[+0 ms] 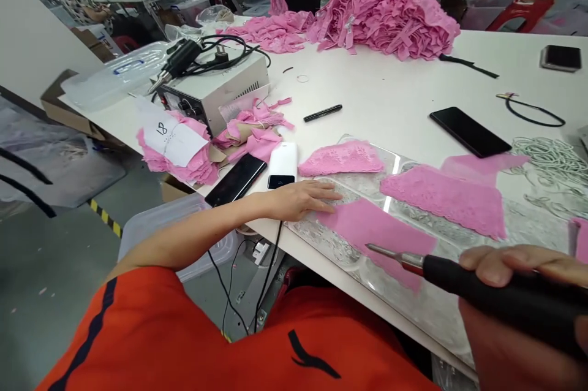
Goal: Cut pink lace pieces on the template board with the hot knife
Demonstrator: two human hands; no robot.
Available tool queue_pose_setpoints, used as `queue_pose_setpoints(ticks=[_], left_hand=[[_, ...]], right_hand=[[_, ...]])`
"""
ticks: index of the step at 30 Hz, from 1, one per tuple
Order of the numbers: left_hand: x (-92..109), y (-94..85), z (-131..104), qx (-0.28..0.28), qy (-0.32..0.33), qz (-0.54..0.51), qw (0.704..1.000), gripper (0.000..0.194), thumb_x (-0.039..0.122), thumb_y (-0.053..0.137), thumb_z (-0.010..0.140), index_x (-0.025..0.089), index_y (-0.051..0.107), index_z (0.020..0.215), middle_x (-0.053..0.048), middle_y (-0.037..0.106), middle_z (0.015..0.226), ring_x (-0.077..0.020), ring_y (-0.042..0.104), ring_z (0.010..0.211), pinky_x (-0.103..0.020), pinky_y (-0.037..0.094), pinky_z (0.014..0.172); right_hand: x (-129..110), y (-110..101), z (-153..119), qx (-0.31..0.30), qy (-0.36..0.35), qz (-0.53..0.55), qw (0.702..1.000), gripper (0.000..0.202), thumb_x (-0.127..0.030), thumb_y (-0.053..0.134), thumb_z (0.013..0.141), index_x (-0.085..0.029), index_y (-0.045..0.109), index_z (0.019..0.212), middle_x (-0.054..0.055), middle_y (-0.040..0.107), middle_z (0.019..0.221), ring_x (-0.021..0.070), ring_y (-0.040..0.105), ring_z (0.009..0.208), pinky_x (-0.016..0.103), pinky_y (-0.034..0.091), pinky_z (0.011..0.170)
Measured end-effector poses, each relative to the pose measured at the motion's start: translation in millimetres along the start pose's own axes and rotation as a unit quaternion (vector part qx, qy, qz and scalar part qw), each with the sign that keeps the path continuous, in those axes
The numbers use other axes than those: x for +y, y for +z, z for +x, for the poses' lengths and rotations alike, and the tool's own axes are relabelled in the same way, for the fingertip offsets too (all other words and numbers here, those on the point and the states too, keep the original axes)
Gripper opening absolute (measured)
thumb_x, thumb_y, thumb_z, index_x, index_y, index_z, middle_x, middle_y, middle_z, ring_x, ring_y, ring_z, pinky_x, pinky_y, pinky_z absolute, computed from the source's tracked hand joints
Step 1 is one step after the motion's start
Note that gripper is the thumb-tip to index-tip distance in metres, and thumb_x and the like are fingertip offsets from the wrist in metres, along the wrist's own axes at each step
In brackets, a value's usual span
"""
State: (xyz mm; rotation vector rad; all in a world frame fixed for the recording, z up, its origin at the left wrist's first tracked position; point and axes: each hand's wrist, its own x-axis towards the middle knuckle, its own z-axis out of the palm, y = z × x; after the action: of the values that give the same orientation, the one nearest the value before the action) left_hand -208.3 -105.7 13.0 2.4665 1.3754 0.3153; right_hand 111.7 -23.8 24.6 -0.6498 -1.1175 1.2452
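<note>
My left hand lies flat at the table's front edge, fingers stretched out. Its fingertips touch the left end of a smooth pink fabric piece, which lies on a clear, scuffed plastic sheet. In my right hand is a black pen-shaped tool with a pointed metal tip, much like a soldering iron. The tip appears over the fabric; whether it touches cannot be made out. Beyond lie two pink lace pieces, the right one beside a sheer pink strip.
Left of my hand are a black phone, a white device and a pink bundle labelled 18. Behind stands a grey power box with a black handpiece on top. Another phone, elastic loops and a pink garment heap lie farther off.
</note>
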Motion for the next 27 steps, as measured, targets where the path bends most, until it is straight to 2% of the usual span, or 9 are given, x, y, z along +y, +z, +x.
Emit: queue_pose_setpoints(ticks=[2,4,9,16,20,27], left_hand=[[-0.8,1.2,-3.0,-0.004,-0.008,0.011,1.000,0.062,-0.013,0.046,0.081,0.014,0.068,0.133,-0.011,0.051,0.156,-0.0256,0.037,0.153,-0.044,0.037,0.125],[-1.9,2.0,-4.5,-0.009,-0.015,0.023,1.000,0.062,-0.012,0.047,0.083,0.014,0.067,0.135,-0.010,0.049,0.157,-0.0252,0.035,0.154,-0.043,0.036,0.126],[-2.5,4.9,-4.8,-0.017,-0.012,0.052,0.998,0.056,-0.008,0.050,0.089,0.016,0.067,0.136,-0.010,0.050,0.157,-0.0266,0.037,0.153,-0.043,0.034,0.127],[0.6,5.5,-5.0,-0.022,-0.017,0.079,0.997,0.052,-0.001,0.050,0.094,0.023,0.066,0.138,-0.007,0.047,0.160,-0.0255,0.034,0.154,-0.042,0.033,0.127],[0.6,5.5,-4.1,-0.028,-0.014,0.080,0.996,0.058,-0.004,0.051,0.089,0.020,0.065,0.140,-0.009,0.046,0.160,-0.0289,0.033,0.155,-0.044,0.032,0.127],[-1.4,9.3,-4.1,-0.015,-0.021,0.074,0.997,0.059,-0.003,0.053,0.087,0.024,0.066,0.138,-0.007,0.047,0.160,-0.0285,0.034,0.154,-0.046,0.036,0.125]], right_hand=[[0.7,31.7,-0.2,-0.040,-0.033,0.011,0.999,0.018,-0.034,0.063,0.061,-0.025,0.073,0.074,0.004,0.059,0.069,0.0197,0.050,0.051,0.050,0.049,0.052],[6.7,53.7,1.5,-0.079,-0.053,0.030,0.995,0.021,-0.030,0.059,0.060,-0.024,0.072,0.074,0.002,0.061,0.067,0.0187,0.050,0.047,0.046,0.048,0.048],[21.4,84.1,2.4,-0.123,-0.070,0.071,0.987,0.020,-0.025,0.059,0.063,-0.021,0.072,0.078,0.001,0.065,0.072,0.0151,0.053,0.047,0.039,0.050,0.047],[28.4,101.3,0.2,-0.178,-0.076,0.080,0.978,0.016,-0.026,0.063,0.072,-0.020,0.072,0.083,0.000,0.066,0.077,0.0134,0.057,0.052,0.036,0.054,0.051],[32.6,105.5,3.1,-0.184,-0.080,0.085,0.976,0.016,-0.026,0.064,0.072,-0.019,0.072,0.084,0.001,0.066,0.077,0.0132,0.058,0.052,0.034,0.053,0.050],[33.8,108.9,1.6,-0.174,-0.070,0.082,0.979,0.016,-0.028,0.066,0.071,-0.019,0.072,0.083,0.001,0.067,0.076,0.0134,0.057,0.051,0.035,0.052,0.050]])
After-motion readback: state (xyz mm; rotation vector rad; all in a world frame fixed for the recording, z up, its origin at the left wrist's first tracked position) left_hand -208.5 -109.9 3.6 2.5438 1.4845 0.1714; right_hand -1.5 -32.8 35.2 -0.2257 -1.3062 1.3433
